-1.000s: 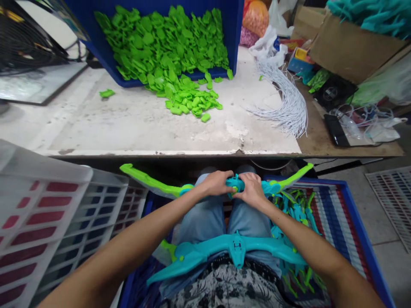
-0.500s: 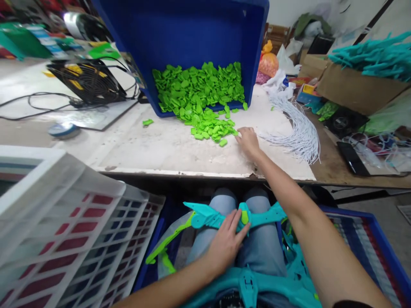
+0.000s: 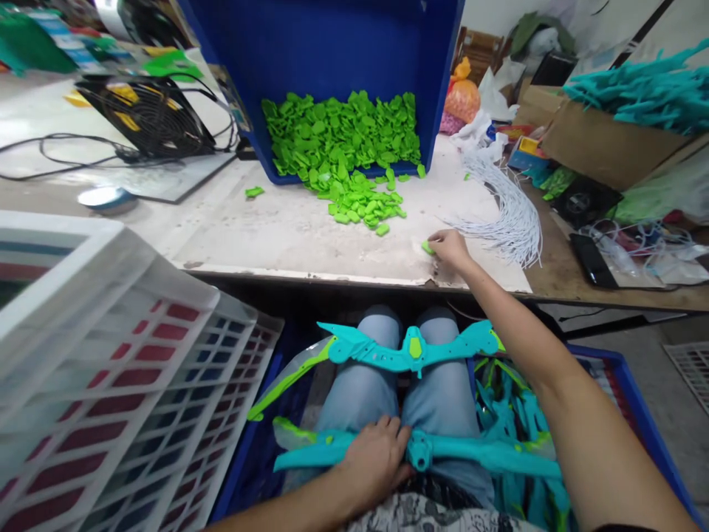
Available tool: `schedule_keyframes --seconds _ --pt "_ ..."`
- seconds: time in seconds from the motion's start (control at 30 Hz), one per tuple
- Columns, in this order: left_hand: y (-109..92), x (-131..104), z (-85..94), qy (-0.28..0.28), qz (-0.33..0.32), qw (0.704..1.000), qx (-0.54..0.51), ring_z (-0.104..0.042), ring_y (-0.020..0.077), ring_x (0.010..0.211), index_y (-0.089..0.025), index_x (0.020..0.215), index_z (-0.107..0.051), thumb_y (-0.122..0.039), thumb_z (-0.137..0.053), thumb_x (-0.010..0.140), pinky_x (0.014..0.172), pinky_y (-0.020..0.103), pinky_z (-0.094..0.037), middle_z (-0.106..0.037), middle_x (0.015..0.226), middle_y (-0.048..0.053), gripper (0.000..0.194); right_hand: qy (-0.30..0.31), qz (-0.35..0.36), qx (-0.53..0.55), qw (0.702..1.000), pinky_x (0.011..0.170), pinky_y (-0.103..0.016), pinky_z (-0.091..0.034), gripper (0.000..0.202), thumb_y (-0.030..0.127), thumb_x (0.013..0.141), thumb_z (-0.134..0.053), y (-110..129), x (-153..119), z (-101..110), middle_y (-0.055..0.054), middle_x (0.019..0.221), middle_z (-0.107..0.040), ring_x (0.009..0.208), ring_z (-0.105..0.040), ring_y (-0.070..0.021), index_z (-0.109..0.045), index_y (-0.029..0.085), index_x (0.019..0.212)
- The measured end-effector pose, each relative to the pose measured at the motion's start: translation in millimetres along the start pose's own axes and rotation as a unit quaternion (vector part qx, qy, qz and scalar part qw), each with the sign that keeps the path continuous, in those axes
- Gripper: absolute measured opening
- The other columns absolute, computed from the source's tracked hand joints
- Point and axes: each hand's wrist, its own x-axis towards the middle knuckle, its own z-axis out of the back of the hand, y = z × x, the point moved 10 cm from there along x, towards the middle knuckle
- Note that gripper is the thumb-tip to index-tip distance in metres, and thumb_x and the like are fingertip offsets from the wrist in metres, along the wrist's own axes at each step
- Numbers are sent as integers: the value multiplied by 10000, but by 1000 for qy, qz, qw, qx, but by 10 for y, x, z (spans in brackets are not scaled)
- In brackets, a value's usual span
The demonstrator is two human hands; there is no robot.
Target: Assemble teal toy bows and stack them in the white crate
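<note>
My right hand (image 3: 450,248) is over the front of the table, its fingertips pinching a small bright-green plastic piece (image 3: 427,247). Across my lap lie two teal plastic toy bows. The farther toy bow (image 3: 382,356) rests on my knees with a green piece (image 3: 415,347) set in its middle. My left hand (image 3: 377,457) grips the nearer toy bow (image 3: 470,449) just left of its centre, fingers over the top and thumb partly hidden. Loose green pieces (image 3: 360,196) spill onto the table from a tipped blue bin (image 3: 332,52).
A white plastic basket (image 3: 166,310) stands at my left. On my right, a blue crate (image 3: 636,399) holds more teal parts. White cords (image 3: 518,214), a phone (image 3: 592,260) and a cardboard box (image 3: 609,140) of teal parts occupy the table's right; a black fan (image 3: 144,114) sits left.
My right hand has drawn back from the green pile with one piece. My left hand has left the farther bow and taken the nearer one, which has turned over or shifted.
</note>
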Motion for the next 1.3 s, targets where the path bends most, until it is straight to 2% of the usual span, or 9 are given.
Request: schedule_keyframes --seconds 0.23,0.4,0.57,0.7,0.8,0.93,1.1,1.2,1.3 --pt "217 387 351 54 -38 996 -62 -639 235 756 -158 912 -623 -501 -492 873 604 276 -424 -689 872 100 369 -74 104 -75 989 889 -375 -475 234 230 797 -553 -34 -245 159 -130 1095 -678 1022 -623 -270 -719 166 949" --pt "245 479 320 61 -48 988 -136 -570 188 713 -137 912 -587 -449 -490 863 559 256 -346 -649 853 74 330 27 286 -79 955 994 -369 -416 298 70 717 -513 136 -328 -31 -75 1221 -633 1136 -555 -238 -693 172 932" --pt "263 480 413 16 -64 980 -188 -506 164 678 -136 861 -558 -455 -445 864 566 253 -342 -589 792 49 338 43 297 -123 946 954 -378 -414 353 74 769 -493 45 -407 -67 -109 1131 -663 1071 -564 -260 -659 123 1077" --pt "342 544 522 6 -77 975 -207 -491 157 684 -152 802 -544 -480 -426 857 586 244 -360 -561 757 28 353 67 333 -146 929 951 -380 -392 298 64 813 -461 35 -477 -102 -102 1103 -666 1042 -568 -253 -692 123 992" --pt "377 570 524 15 -79 974 -214 -486 155 684 -154 798 -545 -519 -417 848 594 238 -364 -553 745 22 389 40 295 -134 945 938 -400 -393 252 132 841 -503 -17 -526 14 -114 1084 -667 1022 -564 -263 -688 122 1012" --pt "380 553 487 44 -84 963 -252 -475 147 693 -156 825 -562 -550 -427 833 588 223 -353 -551 759 12 416 0 299 -16 954 932 -416 -423 276 266 854 -573 76 -1220 135 -97 1092 -665 1043 -564 -254 -639 163 1101" --pt "418 560 473 67 -76 956 -277 -404 130 630 -155 801 -564 -532 -443 815 559 225 -311 -476 683 -13 397 77 407 97 905 863 -406 -501 221 301 906 -546 222 -2754 -273 -112 1046 -678 991 -586 -229 -642 175 1059" --pt "424 576 475 68 -75 953 -284 -402 136 639 -157 800 -575 -544 -440 812 580 231 -311 -472 678 -15 410 74 375 85 920 844 -429 -522 217 255 913 -534 91 -3124 -547 -136 1073 -673 993 -583 -241 -648 171 1078" --pt "421 580 468 69 -75 955 -280 -401 138 646 -157 786 -586 -544 -453 812 596 233 -311 -485 680 -13 409 63 368 74 925 865 -440 -523 224 229 915 -530 38 -3172 -701 -138 1097 -673 1018 -579 -247 -653 177 1094"
